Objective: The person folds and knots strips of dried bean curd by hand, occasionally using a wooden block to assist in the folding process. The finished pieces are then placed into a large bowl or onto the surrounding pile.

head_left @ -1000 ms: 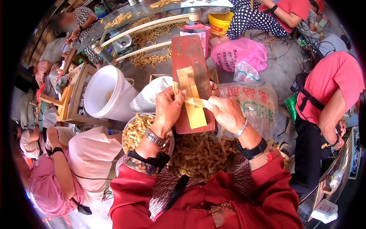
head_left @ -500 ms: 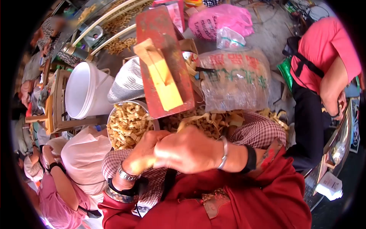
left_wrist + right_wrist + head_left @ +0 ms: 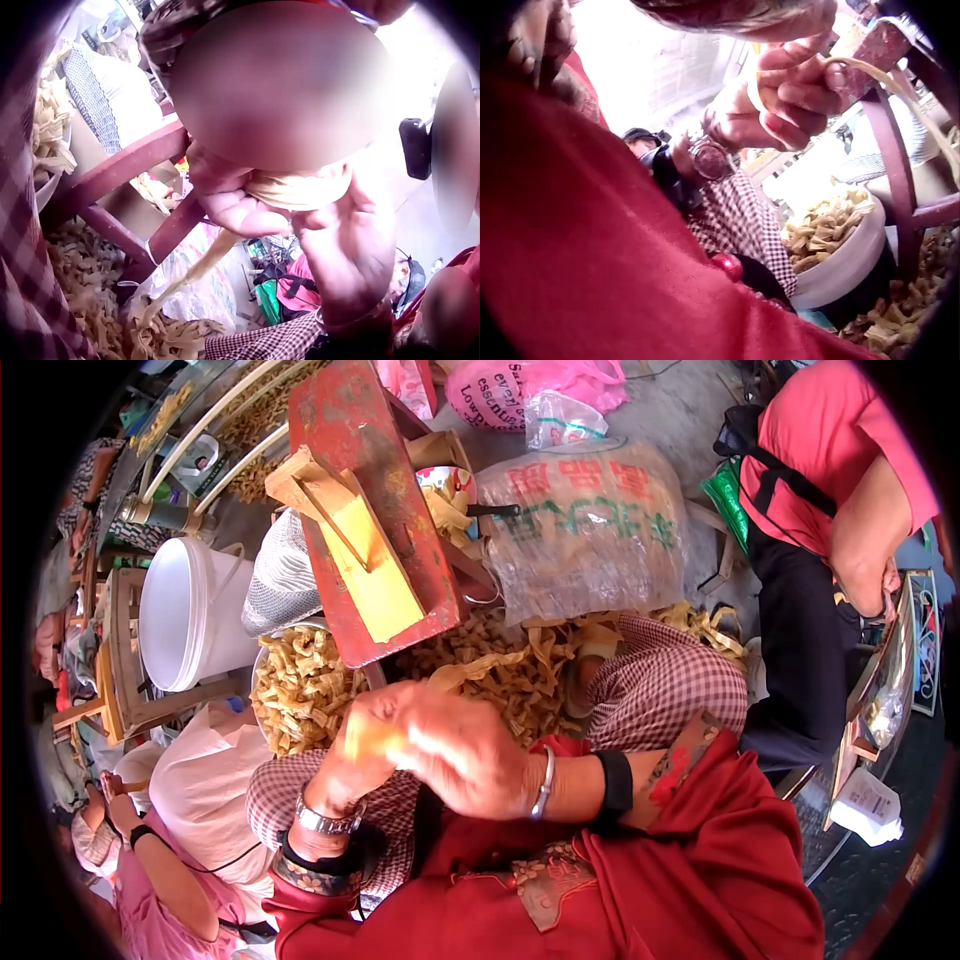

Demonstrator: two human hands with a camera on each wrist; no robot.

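Both hands are meeting close to the torso, at the centre of the head view. The left hand (image 3: 362,748) is gripping a pale yellow flat strip (image 3: 300,189), fingers curled tightly round it, as the right wrist view confirms. The right hand (image 3: 462,752) is lying over the left at its 3 o'clock, motion-blurred, with its fingers closed on the same strip. The strip is passing between the two hands and trailing away toward 1 o'clock, down to a heap of tan cut strips (image 3: 520,702) on the lap.

A red wooden board (image 3: 420,570) is leaning at 12 o'clock from the hands and carrying a yellow wooden block (image 3: 375,585). A white round basin (image 3: 840,266) of cut pieces is sitting at 10 o'clock. A white plastic bucket (image 3: 190,615) is lying further out at 10 o'clock. A clear printed plastic sack (image 3: 590,530) is standing at 1 o'clock.
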